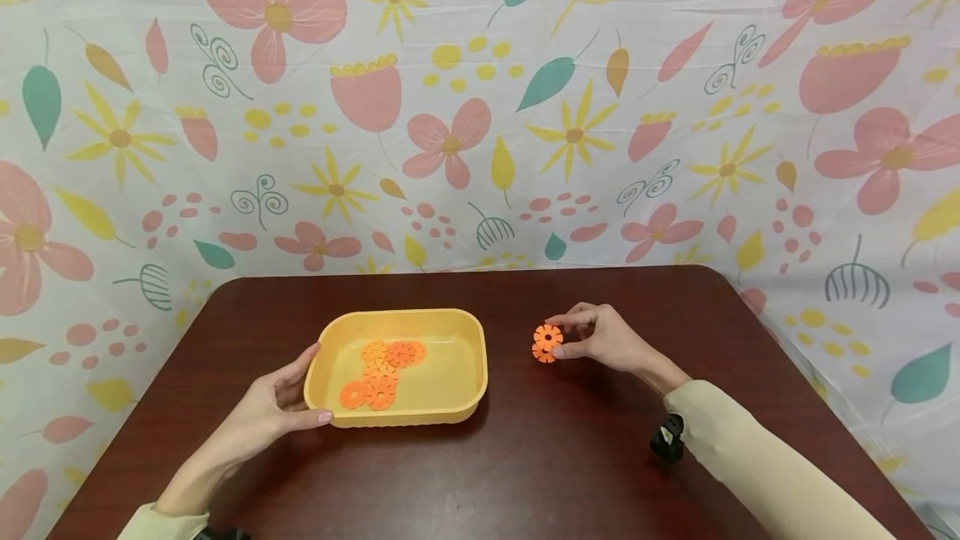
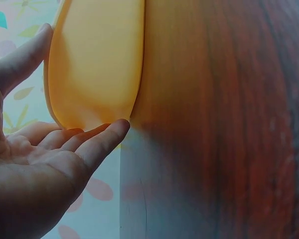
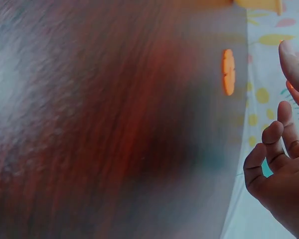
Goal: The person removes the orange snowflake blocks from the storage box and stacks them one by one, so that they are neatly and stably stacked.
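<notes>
Pinching an orange disc [image 1: 541,332], the right hand [image 1: 606,340] partly hides it.

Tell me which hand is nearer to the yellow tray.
Left: the left hand grips the yellow tray at its left end. The right hand is apart from it, beyond its right end, pinching an orange notched disc.

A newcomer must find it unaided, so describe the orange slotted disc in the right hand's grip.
On the dark red-brown table, right of the yellow tray, find the right hand's grip. There, the held slotted disc, bright orange, partly covers a lower disc in the head view. Unlike that one and the tray's orange discs, it alone is pinched.
</notes>
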A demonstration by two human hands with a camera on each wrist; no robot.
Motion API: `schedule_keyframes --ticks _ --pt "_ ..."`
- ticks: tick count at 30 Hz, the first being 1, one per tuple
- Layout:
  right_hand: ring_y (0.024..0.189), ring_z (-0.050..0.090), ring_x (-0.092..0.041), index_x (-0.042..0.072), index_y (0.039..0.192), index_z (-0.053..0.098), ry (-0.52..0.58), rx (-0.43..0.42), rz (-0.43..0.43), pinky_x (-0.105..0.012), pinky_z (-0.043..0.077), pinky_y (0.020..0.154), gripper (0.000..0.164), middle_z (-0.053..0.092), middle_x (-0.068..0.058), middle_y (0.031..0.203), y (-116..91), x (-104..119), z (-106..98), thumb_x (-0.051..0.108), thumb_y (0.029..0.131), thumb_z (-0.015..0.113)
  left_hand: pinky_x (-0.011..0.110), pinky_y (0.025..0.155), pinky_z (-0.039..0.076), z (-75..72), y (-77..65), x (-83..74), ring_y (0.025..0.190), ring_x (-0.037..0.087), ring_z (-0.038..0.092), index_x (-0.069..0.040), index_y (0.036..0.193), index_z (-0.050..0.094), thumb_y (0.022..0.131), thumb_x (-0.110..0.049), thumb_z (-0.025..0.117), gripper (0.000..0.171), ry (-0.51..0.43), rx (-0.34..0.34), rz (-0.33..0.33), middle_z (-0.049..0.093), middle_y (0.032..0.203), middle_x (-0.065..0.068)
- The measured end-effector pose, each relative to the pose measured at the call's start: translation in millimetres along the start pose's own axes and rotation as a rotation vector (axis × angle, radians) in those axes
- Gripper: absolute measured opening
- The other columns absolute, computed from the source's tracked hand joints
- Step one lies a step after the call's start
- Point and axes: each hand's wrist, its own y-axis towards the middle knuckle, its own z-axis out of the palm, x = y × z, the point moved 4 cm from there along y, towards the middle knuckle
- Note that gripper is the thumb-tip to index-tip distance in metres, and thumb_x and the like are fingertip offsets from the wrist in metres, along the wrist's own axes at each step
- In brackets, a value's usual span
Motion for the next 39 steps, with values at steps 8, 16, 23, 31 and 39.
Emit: schedule_keyframes --ticks 8,16,23,31,39 --pt "0.074 0.046 -0.025 0.003 0.123 0.079 -0.025 0.016 0.030 -0.026 0.039 0.061 0.045 0.066 -0.019 0.100 0 -16 1 0.012 0.082 0.093 0.032 0.095 0.056 0.1 -0.2 -0.9 0.145 0.046 0.039 -0.004 0.168 0.018 0.089 -0.005 0.085 0.104 -0.002 0.003 -0.009 0.016 0.172 0.022" --pt "0.076 0.043 -0.025 0.004 0.125 0.078 -0.047 0.037 0.062 -0.029 0.035 0.063 0.047 0.065 -0.015 0.099 1 -23 1 0.015 0.082 0.093 0.033 0.096 0.056 -0.5 0.3 -1.3 0.147 0.045 0.036 -0.004 0.168 0.019 0.089 -0.006 0.085 0.104 0.001 -0.001 -0.018 0.018 0.171 0.023" --pt "0.085 0.049 -0.028 0.005 0.123 0.079 -0.052 0.059 0.073 -0.031 0.039 0.067 0.045 0.065 -0.011 0.098 1 -23 4 0.014 0.082 0.093 0.033 0.095 0.056 -0.4 0.2 -1.3 0.145 0.046 0.039 -0.003 0.168 0.019 0.089 -0.005 0.085 0.103 -0.004 0.001 -0.015 0.017 0.171 0.023" --pt "0.090 0.054 -0.029 0.004 0.121 0.080 -0.071 0.065 0.054 -0.033 0.045 0.071 0.042 0.066 -0.008 0.098 2 -24 6 0.015 0.083 0.093 0.033 0.094 0.057 -0.3 0.2 -1.5 0.143 0.047 0.042 -0.004 0.168 0.019 0.089 -0.005 0.085 0.104 -0.013 0.006 -0.013 0.017 0.171 0.023" --pt "0.095 0.056 -0.027 0.008 0.121 0.081 -0.107 0.082 0.069 -0.035 0.049 0.076 0.043 0.065 -0.006 0.099 5 -25 9 0.019 0.082 0.094 0.033 0.095 0.056 0.4 -0.5 -1.7 0.145 0.046 0.039 -0.004 0.168 0.019 0.089 -0.006 0.085 0.103 -0.015 0.008 -0.010 0.017 0.172 0.022"
